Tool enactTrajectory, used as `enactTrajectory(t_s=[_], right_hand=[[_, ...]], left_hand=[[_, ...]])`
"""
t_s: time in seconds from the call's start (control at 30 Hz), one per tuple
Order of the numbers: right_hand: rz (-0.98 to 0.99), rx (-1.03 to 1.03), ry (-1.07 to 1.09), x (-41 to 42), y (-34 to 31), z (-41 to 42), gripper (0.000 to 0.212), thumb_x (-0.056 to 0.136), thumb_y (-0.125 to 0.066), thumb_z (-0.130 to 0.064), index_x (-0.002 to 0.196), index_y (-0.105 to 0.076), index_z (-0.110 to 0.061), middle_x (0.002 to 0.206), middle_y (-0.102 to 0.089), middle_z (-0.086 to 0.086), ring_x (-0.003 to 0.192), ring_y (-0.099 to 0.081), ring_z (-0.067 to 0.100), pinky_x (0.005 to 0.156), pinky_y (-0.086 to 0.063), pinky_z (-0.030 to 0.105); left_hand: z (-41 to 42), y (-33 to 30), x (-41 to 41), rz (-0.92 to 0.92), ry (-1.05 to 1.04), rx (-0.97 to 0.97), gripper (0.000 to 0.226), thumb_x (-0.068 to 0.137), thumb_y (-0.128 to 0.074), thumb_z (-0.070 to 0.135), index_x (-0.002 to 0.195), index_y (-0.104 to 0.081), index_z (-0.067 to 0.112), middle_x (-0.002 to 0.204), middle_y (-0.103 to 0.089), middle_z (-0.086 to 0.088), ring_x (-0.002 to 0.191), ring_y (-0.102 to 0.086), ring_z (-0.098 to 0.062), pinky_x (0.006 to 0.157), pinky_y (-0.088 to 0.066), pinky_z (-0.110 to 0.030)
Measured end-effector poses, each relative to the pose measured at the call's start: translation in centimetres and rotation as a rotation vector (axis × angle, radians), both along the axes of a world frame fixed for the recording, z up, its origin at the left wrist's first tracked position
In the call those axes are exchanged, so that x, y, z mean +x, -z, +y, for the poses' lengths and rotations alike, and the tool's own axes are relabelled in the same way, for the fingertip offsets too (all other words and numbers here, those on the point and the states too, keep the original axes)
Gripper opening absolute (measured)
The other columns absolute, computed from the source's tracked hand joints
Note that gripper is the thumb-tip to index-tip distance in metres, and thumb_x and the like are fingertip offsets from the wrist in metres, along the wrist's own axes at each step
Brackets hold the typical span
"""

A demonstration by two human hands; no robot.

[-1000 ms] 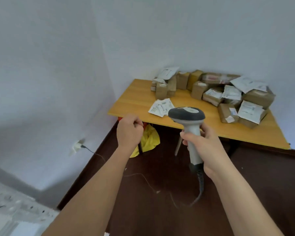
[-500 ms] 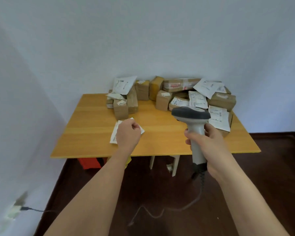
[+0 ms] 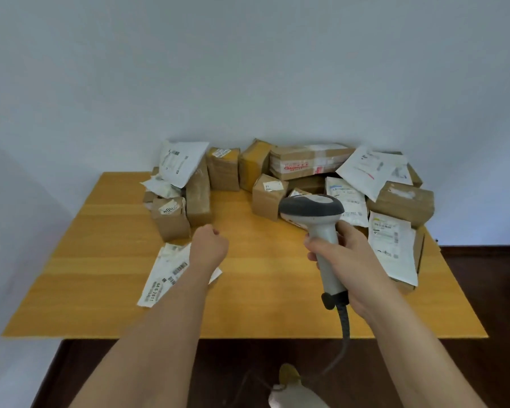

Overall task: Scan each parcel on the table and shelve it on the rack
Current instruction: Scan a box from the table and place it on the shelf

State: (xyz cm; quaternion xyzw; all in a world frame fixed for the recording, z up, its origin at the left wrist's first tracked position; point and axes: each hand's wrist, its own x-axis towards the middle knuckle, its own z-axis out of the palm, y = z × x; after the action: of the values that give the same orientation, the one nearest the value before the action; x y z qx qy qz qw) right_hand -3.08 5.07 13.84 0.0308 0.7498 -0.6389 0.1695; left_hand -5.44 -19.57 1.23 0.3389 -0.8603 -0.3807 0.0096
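A wooden table [image 3: 262,301] carries a heap of parcels along its far edge: brown cardboard boxes such as a small one [image 3: 171,219] at the left, and white mailer bags such as a flat one [image 3: 393,248] at the right. Near the front left lies a flat white mailer [image 3: 167,273] with barcodes. My left hand [image 3: 208,248] hovers over that mailer's far end as a loose fist, holding nothing. My right hand [image 3: 340,260] grips the handle of a grey barcode scanner [image 3: 314,209], whose head points at the heap. The rack is out of view.
The scanner's cable [image 3: 343,334] hangs down over the table's front edge to the dark floor [image 3: 498,290]. A pale wall [image 3: 248,69] stands right behind the table. A yellowish object [image 3: 289,375] and a white shape lie on the floor below.
The view has swung right and come closer: the table has gone from off to the right to straight ahead. Both hands now reach over the tabletop, the left one above the flat mailer.
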Motion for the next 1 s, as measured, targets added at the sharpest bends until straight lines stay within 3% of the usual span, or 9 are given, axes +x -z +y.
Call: enactTrajectory(t_s=[0.07,0.17,0.37,0.47,0.6,0.8,0.9,1.0], right_hand=[[-0.012,0.016,-0.04,-3.4,0.3,-0.1,0.022,0.086,-0.072,-0.02,0.106,-0.062,-0.022,0.091,-0.068,0.005,0.077,-0.064,0.013,0.072,-0.051,0.033],[-0.036,0.031,-0.075,-7.5,0.9,-1.3,0.021,0.087,-0.072,-0.023,0.105,-0.062,-0.026,0.083,-0.068,-0.001,0.075,-0.063,0.012,0.07,-0.051,0.031],[-0.09,0.06,-0.214,-12.6,3.2,-5.0,0.019,0.089,-0.07,-0.025,0.107,-0.063,-0.025,0.084,-0.066,-0.006,0.074,-0.064,0.006,0.072,-0.05,0.026],[-0.133,0.086,-0.217,-14.0,4.8,-6.2,0.019,0.089,-0.07,-0.026,0.107,-0.063,-0.026,0.092,-0.067,-0.005,0.073,-0.067,0.003,0.071,-0.049,0.024],[-0.175,0.132,-0.225,-15.2,6.9,-6.8,0.019,0.09,-0.069,-0.026,0.107,-0.063,-0.03,0.098,-0.067,-0.005,0.076,-0.069,0.005,0.074,-0.051,0.028],[-0.214,0.161,-0.217,-16.1,8.7,-6.8,0.021,0.089,-0.07,-0.027,0.109,-0.063,-0.033,0.1,-0.067,-0.007,0.075,-0.07,0.005,0.07,-0.05,0.027],[-0.227,0.162,-0.216,-16.3,8.5,-6.8,0.023,0.089,-0.071,-0.028,0.11,-0.063,-0.033,0.101,-0.068,-0.007,0.076,-0.07,0.005,0.073,-0.052,0.029],[-0.232,0.174,-0.205,-16.5,8.0,-6.9,0.021,0.089,-0.07,-0.028,0.108,-0.063,-0.031,0.101,-0.067,-0.005,0.077,-0.07,0.007,0.075,-0.052,0.03]], left_hand=[[0.5,1.2,-2.4,-0.066,0.004,0.037,0.024,0.09,-0.05,0.007,0.114,-0.054,0.006,0.123,-0.045,-0.012,0.086,-0.048,-0.019,0.075,-0.042,-0.034],[1.2,2.6,-4.5,-0.105,-0.034,0.082,0.048,0.091,-0.049,0.008,0.137,-0.037,0.002,0.139,-0.03,-0.014,0.101,-0.047,-0.029,0.082,-0.046,-0.04],[-2.5,5.1,-8.6,-0.139,-0.214,-0.008,0.048,0.089,-0.056,0.008,0.13,-0.032,-0.001,0.146,-0.015,-0.02,0.108,-0.05,-0.043,0.082,-0.042,-0.041],[-4.6,6.7,-11.1,-0.13,-0.202,-0.018,0.068,0.09,-0.059,0.01,0.144,-0.02,-0.004,0.157,0.002,-0.021,0.119,-0.047,-0.044,0.09,-0.041,-0.038],[-6.7,8.6,-13.4,-0.178,-0.22,0.033,0.076,0.091,-0.061,0.016,0.152,-0.015,0.011,0.158,0.012,-0.021,0.122,-0.047,-0.044,0.094,-0.041,-0.038],[-6.8,9.7,-15.0,-0.085,-0.324,-0.146,0.052,0.09,-0.062,0.015,0.135,-0.036,0.015,0.153,-0.002,-0.028,0.087,-0.063,-0.043,0.08,-0.045,-0.038],[-6.3,9.4,-15.2,-0.08,-0.365,-0.098,0.07,0.083,-0.073,0.02,0.136,-0.027,0.009,0.143,-0.018,-0.028,0.084,-0.061,-0.04,0.069,-0.042,-0.034],[-4.8,8.9,-14.1,-0.078,-0.417,0.028,0.088,0.075,-0.08,0.027,0.137,-0.02,0.012,0.137,-0.023,-0.025,0.077,-0.048,-0.03,0.069,-0.041,-0.031]])
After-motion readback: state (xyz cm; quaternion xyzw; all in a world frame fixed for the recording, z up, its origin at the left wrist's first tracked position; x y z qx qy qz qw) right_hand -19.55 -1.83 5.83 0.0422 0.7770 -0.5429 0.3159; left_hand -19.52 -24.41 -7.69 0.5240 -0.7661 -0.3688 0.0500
